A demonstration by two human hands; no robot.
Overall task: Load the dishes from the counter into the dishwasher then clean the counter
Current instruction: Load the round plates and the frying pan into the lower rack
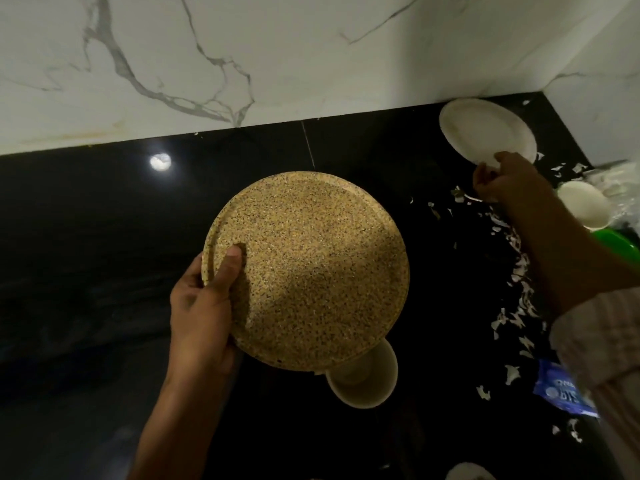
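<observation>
While the speckled tan plate [308, 268] was held clear of the black counter [86, 254] by its rim alone, thumb on top, in the left hand [204, 306], a white plate [485, 133] near the wall was pinched at its near edge by the right hand [502, 178]. A slip could be feared from either one-sided hold, with the cream cup [363, 379] directly below and white scraps [519, 271] likely to be swept along.

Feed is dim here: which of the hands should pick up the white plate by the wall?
Right. The right hand already pinches the white plate at its near rim; the left hand holds the speckled plate.
</observation>
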